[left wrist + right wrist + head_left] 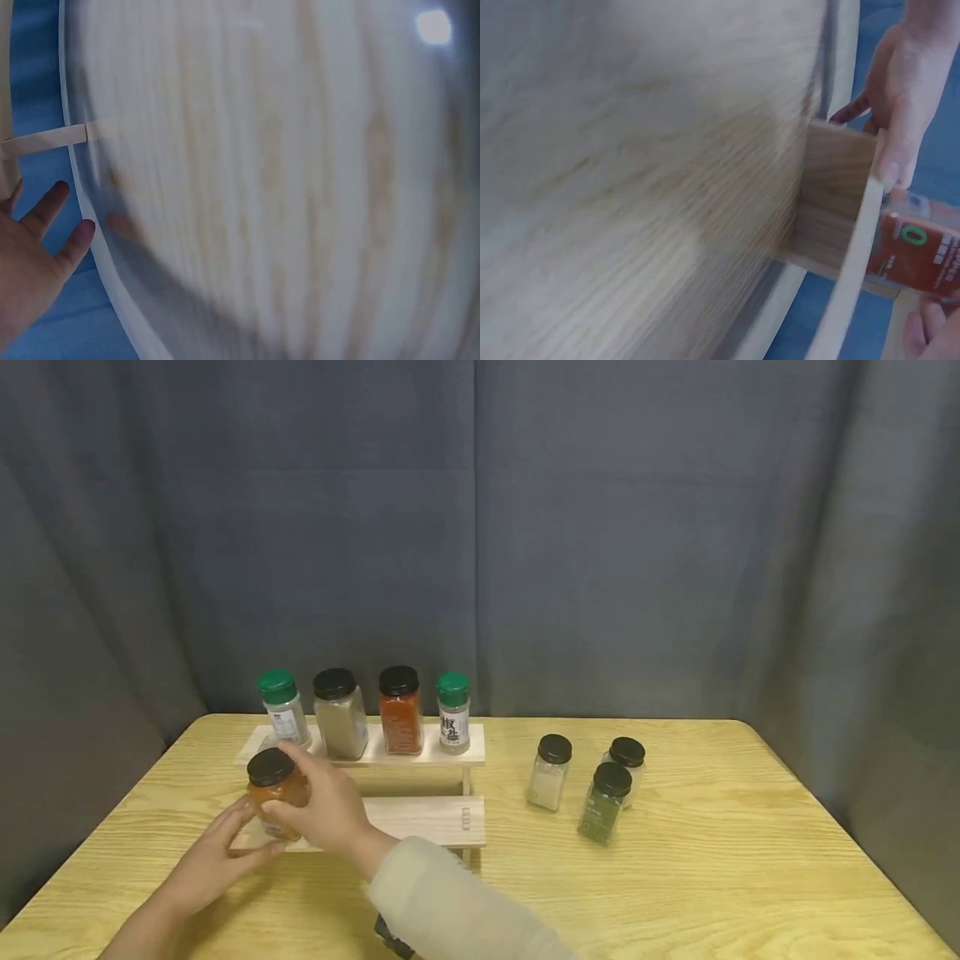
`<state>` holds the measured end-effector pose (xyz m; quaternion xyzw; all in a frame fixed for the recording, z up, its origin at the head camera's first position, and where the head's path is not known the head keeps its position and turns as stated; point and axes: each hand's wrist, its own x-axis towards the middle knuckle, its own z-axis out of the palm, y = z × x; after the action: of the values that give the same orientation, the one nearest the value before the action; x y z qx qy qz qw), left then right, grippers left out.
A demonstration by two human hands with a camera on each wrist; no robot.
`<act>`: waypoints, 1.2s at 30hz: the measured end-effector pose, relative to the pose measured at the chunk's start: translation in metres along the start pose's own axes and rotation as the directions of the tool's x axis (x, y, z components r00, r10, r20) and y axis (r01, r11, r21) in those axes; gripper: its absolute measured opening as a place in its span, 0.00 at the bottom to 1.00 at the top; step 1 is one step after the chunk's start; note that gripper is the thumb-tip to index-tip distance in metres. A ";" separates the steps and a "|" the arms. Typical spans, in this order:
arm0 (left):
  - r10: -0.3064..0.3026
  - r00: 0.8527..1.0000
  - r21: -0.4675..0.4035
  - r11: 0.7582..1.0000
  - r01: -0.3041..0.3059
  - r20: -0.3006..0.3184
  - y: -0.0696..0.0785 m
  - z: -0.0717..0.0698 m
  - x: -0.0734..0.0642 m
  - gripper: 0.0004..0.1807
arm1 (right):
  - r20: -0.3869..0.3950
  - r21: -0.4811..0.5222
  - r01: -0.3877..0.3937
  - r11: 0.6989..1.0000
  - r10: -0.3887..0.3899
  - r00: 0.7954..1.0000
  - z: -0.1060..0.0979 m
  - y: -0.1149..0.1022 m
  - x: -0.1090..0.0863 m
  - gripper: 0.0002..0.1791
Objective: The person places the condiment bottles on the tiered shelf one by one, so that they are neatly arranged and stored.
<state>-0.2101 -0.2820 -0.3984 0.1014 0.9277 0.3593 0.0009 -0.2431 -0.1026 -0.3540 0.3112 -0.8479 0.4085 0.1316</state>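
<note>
My right hand grips a square spice jar with a black lid and orange-brown contents. The jar is upright over the left end of the lower shelf of a two-tier wooden rack. In the right wrist view the jar's red label shows right at the shelf edge, with fingertips against it. My left hand is at the rack's left front corner, its thumb along the shelf's front edge. Its fingers look straight and spread in the left wrist view.
On the upper shelf stand a green-capped shaker, a grey-brown spice jar, a red spice jar and another green-capped shaker. Right of the rack, on the table, stand a pale jar, a green-herb jar and another black-lidded jar.
</note>
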 end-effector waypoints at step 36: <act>-0.016 1.000 0.065 0.998 0.016 -0.004 0.003 0.000 0.002 0.43 | 0.074 0.398 -0.194 0.896 0.180 0.981 -0.099 0.009 -0.052 0.30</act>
<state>-0.2116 -0.2796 -0.3967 0.0931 0.9396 0.3292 -0.0011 -0.2119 0.0002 -0.3213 0.2559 -0.7735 0.5798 0.0098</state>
